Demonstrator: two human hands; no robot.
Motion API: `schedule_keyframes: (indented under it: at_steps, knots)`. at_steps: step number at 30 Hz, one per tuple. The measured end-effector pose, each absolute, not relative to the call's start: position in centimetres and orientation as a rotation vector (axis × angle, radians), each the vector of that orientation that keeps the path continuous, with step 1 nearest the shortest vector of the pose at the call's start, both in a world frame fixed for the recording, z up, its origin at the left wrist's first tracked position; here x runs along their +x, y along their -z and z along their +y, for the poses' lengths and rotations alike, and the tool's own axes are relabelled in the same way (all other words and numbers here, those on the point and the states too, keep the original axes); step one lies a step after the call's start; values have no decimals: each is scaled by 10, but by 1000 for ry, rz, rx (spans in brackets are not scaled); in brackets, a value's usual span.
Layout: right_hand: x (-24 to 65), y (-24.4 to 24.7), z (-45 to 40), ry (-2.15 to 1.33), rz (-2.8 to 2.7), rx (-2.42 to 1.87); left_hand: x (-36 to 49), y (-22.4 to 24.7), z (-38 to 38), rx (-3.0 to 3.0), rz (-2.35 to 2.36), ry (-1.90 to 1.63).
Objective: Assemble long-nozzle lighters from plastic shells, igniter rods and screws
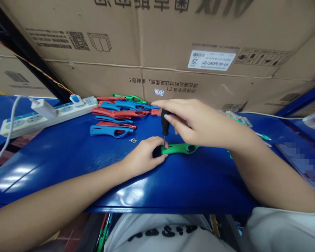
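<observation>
A green lighter body (180, 148) lies flat on the blue table (115, 157). My left hand (149, 154) pinches its left end between thumb and fingers. My right hand (186, 120) is closed around the black handle of a screwdriver (165, 124), which stands upright with its tip on the green body's left end. To the left of the screwdriver lies a small pile of screws (133, 140).
Blue, red and green lighter bodies (110, 131) are stacked at the back left, beside a white power strip (55, 115). A large cardboard box (162, 42) stands behind the table. Clear and green parts (238, 119) lie beyond my right forearm.
</observation>
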State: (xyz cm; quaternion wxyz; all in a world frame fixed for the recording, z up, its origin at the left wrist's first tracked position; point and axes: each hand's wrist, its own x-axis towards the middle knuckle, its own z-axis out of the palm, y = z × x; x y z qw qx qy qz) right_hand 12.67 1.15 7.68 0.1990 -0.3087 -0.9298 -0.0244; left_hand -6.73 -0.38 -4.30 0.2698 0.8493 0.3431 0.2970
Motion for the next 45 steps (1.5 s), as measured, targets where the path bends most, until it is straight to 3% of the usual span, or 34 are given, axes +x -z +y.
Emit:
schedule_keyframes:
  at_steps: [5, 11, 16, 22, 28, 34, 41, 45]
  knots:
    - [132, -73, 7, 187, -2546, -963, -68, 44, -4, 2321, 908, -809]
    - [138, -70, 8, -55, -2620, -803, -68, 45, -4, 2309, 903, -801]
    - [135, -63, 13, 178, -2561, -939, -69, 44, -3, 2326, 908, -785]
    - [136, -60, 16, 22, -2549, -725, -69, 43, -4, 2307, 903, -785]
    - [136, -55, 18, 197, -2523, -793, -69, 45, -3, 2354, 898, -807]
    - [136, -61, 16, -126, -2552, -661, -69, 42, -4, 2351, 914, -769]
    - [135, -52, 19, 242, -2518, -771, -70, 44, -3, 2375, 889, -797]
    - [133, -55, 14, 101, -2518, -687, -69, 43, -4, 2364, 894, -778]
